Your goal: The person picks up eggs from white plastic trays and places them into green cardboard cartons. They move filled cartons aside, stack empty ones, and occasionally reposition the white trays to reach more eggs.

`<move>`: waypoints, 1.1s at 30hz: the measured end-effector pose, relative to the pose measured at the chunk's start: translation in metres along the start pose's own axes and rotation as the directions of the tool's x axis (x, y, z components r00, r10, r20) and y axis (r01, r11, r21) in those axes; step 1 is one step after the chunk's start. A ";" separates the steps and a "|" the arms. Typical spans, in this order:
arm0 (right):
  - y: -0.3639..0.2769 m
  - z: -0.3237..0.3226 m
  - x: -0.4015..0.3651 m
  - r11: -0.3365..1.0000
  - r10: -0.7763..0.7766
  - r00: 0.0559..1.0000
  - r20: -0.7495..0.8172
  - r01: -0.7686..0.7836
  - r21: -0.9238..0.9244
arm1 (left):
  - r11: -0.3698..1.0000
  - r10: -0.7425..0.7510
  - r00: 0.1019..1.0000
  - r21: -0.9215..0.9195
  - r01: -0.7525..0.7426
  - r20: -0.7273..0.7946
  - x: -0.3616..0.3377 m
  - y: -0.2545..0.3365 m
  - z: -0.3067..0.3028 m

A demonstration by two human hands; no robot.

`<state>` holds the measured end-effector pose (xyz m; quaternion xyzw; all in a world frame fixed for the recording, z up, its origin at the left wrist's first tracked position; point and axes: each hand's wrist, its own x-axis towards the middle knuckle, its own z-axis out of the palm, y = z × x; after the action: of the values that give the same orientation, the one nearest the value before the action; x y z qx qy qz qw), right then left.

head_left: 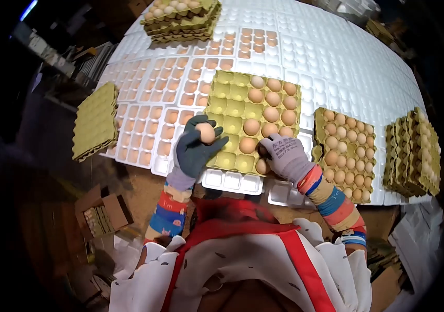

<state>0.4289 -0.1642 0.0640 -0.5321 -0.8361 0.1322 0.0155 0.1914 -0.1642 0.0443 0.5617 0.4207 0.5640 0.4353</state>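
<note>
because the broad spread of white trays (336,57) is a surface of hollows and rims, anything set on it could rock if pushed at a corner. near its right side, the tall stack of loaded cartons (394,166) rises in several layers; a bump from an elbow could shift the upper ones and tip eggs out. at the left edge, the pile of yellow trays (96,122) appears to jut past the white ones, so a knock there might send it to the floor. just in front of the person lies the partly filled yellow tray (227,106), bare cells mostly on its left; leaning on that side could tilt it and set its eggs knocking together.

the right hand (286,156), palm down in a grey glove, rests over the tray's near right corner with fingers curled under; whether it grips an egg i cannot tell. careless pressure there might crack the ones beneath. the left hand (200,143), palm up above the tray's left side, loosely cradles one brown egg (207,133) in half-curled fingers. with so little closed round it, a quick turn of the wrist could let it roll off.
</note>
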 end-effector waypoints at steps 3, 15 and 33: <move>0.016 0.005 0.008 0.994 -0.090 0.995 -0.039 0.092 0.057 | 0.852 -0.516 0.855 -0.074 0.519 0.058 0.009 0.009 0.006; 0.002 -0.015 -0.001 0.971 -0.203 0.978 0.040 0.206 -0.124 | 0.942 -0.314 0.924 -0.053 0.333 0.220 0.021 -0.017 0.009; 0.052 -0.006 -0.036 0.028 0.074 0.997 0.029 -0.031 0.999 | 0.970 -0.242 0.912 0.081 0.228 0.331 0.057 -0.016 0.008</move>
<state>0.4917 -0.1743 0.0616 -0.4033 -0.4874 0.6694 0.3894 0.2007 -0.1055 0.0438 0.6043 0.4151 0.3941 0.5542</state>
